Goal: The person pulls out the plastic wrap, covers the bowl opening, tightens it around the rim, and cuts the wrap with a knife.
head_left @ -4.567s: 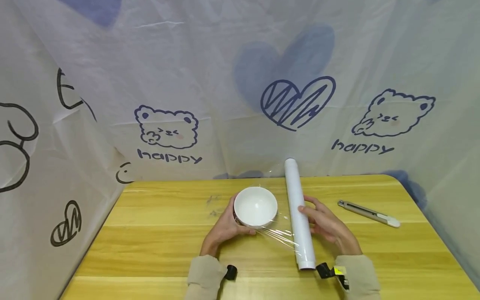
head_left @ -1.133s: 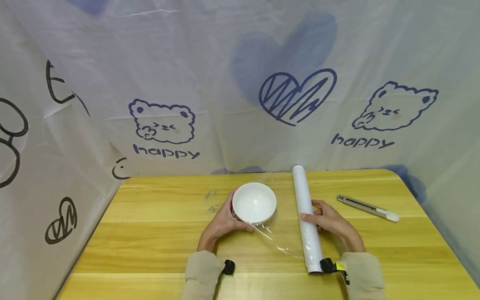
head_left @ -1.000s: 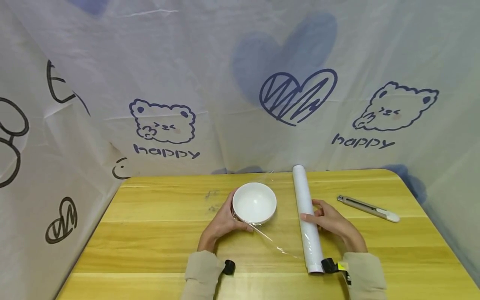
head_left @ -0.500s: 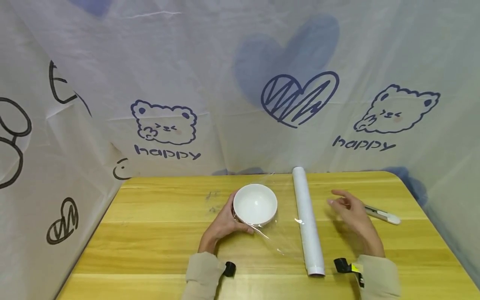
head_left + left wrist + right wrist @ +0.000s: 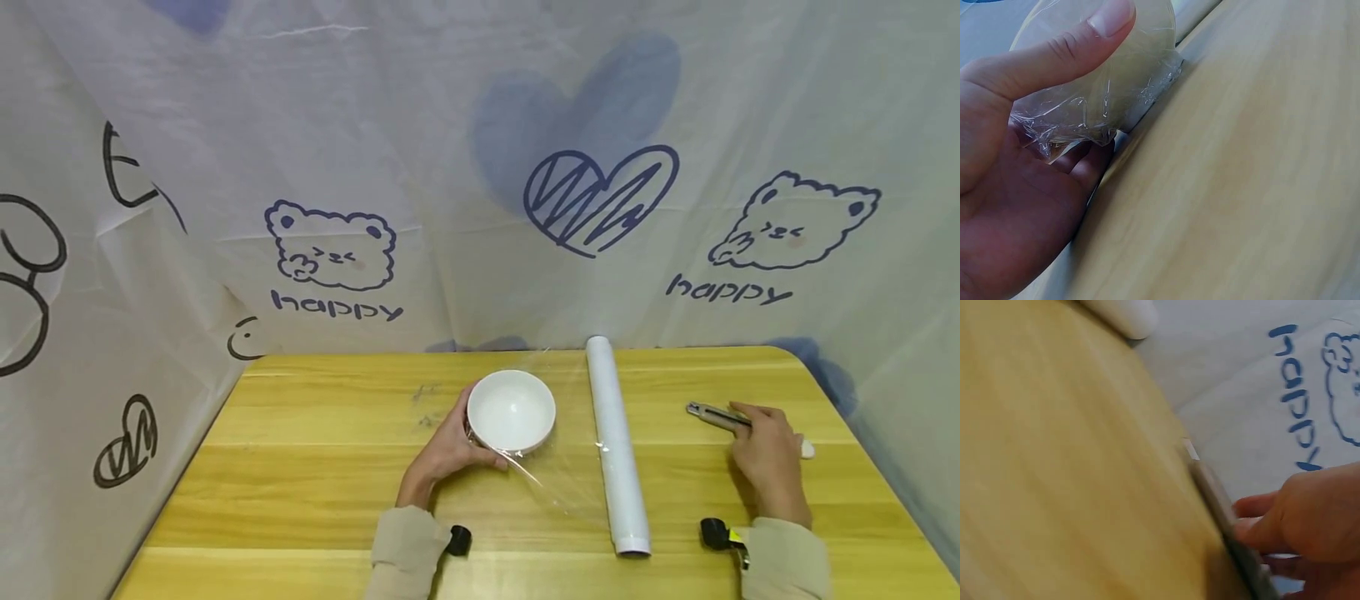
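A white bowl (image 5: 512, 412) stands in the middle of the table, and my left hand (image 5: 450, 446) grips its left side, thumb along the near edge. Clear plastic wrap (image 5: 1085, 119) bunches around the bowl's outside by the palm in the left wrist view. From there a thin sheet of the film stretches right to the white roll of cling film (image 5: 619, 458), which lies lengthwise on the table. Farther right, my right hand (image 5: 768, 454) pinches a grey utility knife (image 5: 712, 415) from above. The knife's tip points left; its white end shows beyond the hand.
The yellow wooden table (image 5: 300, 467) has rounded far corners. A white cloth with printed bears and hearts (image 5: 465, 208) hangs right behind the far edge and along the sides.
My right hand has let go of the cling film roll, moved right and taken hold of the utility knife. The left hand has stayed on the bowl.
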`<state>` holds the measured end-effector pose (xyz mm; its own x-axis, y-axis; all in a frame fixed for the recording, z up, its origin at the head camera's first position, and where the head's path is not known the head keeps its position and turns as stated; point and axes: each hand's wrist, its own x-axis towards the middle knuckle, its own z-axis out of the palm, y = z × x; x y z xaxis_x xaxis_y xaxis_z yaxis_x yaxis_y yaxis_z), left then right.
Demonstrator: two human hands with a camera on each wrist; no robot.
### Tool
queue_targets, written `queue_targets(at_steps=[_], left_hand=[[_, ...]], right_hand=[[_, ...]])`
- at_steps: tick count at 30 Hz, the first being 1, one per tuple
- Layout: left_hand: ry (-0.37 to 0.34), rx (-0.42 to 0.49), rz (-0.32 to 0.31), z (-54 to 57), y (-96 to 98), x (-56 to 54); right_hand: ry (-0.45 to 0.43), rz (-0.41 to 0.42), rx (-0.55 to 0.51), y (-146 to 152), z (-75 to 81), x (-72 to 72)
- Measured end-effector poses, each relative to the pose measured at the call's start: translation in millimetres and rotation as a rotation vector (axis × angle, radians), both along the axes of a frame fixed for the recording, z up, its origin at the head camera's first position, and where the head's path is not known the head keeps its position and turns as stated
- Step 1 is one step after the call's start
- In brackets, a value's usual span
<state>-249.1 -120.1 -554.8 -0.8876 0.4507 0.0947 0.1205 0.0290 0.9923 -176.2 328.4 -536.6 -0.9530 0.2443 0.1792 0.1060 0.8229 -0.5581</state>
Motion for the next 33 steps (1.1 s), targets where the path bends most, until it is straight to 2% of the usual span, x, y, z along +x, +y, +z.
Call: queue_targets(at_steps=[5, 8, 19, 22, 28, 30, 33], left_hand=[[0.004, 0.007, -0.003, -1.0, -0.3, -0.9], [0.013, 0.002, -0.002, -1.3, -0.7, -1.6], [0.016, -0.027, 0.003, -2.2, -1.5, -0.8], [0.021, -0.026, 0.000, -2.4, -1.0, -1.1], [0.021, -0.024, -0.002, -2.1, -1.4, -0.4], [0.016, -0.025, -0.003, -1.9, -1.7, 0.0], [0.008, -0.032, 0.000, -1.3, -2.4, 0.8]], right_hand=[[-0.077, -0.001, 0.028, 9.2, 12.5, 7.6], [-0.105, -0.019, 0.034, 15.2, 13.4, 8.1], [-0.167, 0.070, -0.139, 19.2, 12.8, 10.3], [-0.165, 0.111, -0.262, 18.0, 14.5, 11.6], [-0.126, 0.180, -0.627, 12.0, 15.4, 11.6], [-0.142, 0.193, -0.693, 10.0, 16.4, 11.3], [-0.202, 0.213, -0.735, 7.6, 18.4, 11.2]])
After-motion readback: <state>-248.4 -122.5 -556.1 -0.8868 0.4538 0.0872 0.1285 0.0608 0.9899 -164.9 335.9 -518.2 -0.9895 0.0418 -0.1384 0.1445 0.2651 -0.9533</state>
